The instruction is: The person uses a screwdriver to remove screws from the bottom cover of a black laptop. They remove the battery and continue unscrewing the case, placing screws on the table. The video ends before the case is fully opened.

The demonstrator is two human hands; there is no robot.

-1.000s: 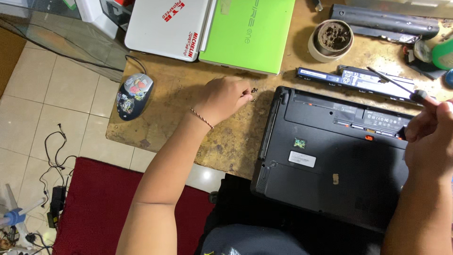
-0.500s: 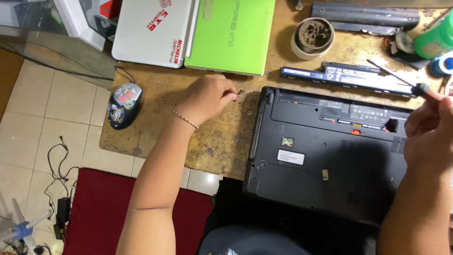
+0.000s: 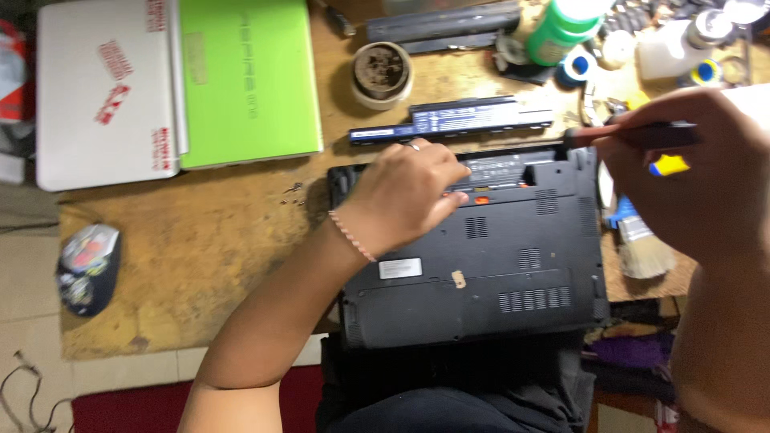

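A black laptop [image 3: 513,265] lies bottom-up on the wooden table [image 3: 208,256], its battery bay open at the far edge. My left hand [image 3: 405,192] rests on the laptop's far-left part, fingers curled near the battery bay; whether it holds anything I cannot tell. My right hand [image 3: 694,176] grips a screwdriver [image 3: 634,135] with a dark handle, its shaft pointing left along the laptop's far edge. A long black battery [image 3: 453,119] lies just beyond the laptop. A few small screws [image 3: 290,192] lie on the wood left of the laptop.
A white laptop [image 3: 104,88] and a green laptop [image 3: 245,76] lie closed at the far left. A tape roll [image 3: 382,72], a green bottle [image 3: 557,32], a white bottle [image 3: 674,44] and a brush [image 3: 642,240] surround the work. A mouse [image 3: 87,269] sits at the table's left edge.
My left hand moved from the bare wood, where the screws lie, onto the laptop's far-left part. The view shifted right, and my right hand with the screwdriver now looms larger.
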